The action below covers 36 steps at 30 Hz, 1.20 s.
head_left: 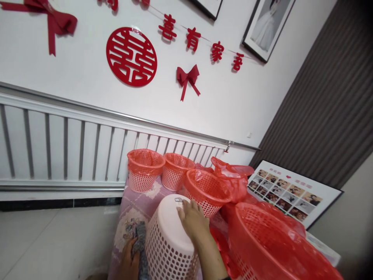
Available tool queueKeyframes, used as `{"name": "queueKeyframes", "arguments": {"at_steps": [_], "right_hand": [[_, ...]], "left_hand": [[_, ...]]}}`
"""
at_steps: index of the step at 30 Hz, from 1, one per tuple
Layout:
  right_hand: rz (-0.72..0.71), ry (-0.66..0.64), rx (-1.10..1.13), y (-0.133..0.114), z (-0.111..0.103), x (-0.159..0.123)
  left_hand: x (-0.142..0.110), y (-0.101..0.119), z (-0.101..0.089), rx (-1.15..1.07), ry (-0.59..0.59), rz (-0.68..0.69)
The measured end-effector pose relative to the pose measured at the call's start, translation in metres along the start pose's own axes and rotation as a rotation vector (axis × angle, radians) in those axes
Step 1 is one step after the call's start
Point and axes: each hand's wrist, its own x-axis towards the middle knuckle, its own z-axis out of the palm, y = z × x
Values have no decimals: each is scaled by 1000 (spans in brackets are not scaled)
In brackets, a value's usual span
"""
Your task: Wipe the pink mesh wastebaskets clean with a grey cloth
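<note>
A white perforated plastic basket (170, 237) stands upside down on the table, its solid base facing up and tilted toward me. My right hand (192, 218) lies on that base near its far right edge, fingers spread, beside a small dark printed mark (178, 200). Left of the basket, my left hand (130, 258) is closed around a grey cloth (141, 243), which touches or nearly touches the basket's perforated side. Just beyond my right hand is a basket lined with a red plastic bag (208, 188).
Two more red-lined baskets (145, 171) (178, 171) stand at the table's far end, and a larger one (262, 241) at near right. Red bags (233, 175) bunch behind them. A flowered cloth (128, 210) covers the table. A radiator (72, 136) and a photo board (294, 190) stand behind.
</note>
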Motion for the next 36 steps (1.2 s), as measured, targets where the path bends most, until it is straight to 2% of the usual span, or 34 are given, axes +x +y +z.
{"name": "queueKeyframes", "arguments": {"at_steps": [2, 6, 8, 10, 13, 17, 22, 25, 27, 30, 33, 36], "right_hand": [[1, -8, 9, 1, 0, 0], [-4, -14, 11, 0, -1, -1], [-5, -18, 6, -1, -1, -1], [-5, -12, -4, -1, -1, -1], [-13, -2, -10, -1, 1, 0], [-25, 7, 0, 1, 3, 1], [-18, -1, -1, 1, 3, 1], [-24, -4, -1, 1, 2, 0], [-29, 2, -2, 1, 1, -1], [-29, 3, 2, 1, 0, -1], [-20, -8, 3, 1, 0, -1], [-15, -17, 6, 1, 0, -1]], "left_hand": [[-4, 22, -3, -78, 2, 86], [-14, 71, -13, -259, 22, 355], [-16, 85, -13, -244, 9, 491], [-12, 86, -8, -197, 35, 561], [0, 67, 5, -163, 115, 492], [17, 24, 14, -54, 65, 239], [22, -26, 7, 45, 22, 72], [24, -39, 2, 68, 0, 42], [27, -36, -1, 68, -15, 30], [28, -18, -3, 45, -34, 36], [26, 14, -6, 1, -46, 110], [22, 55, -13, -47, -50, 212]]}}
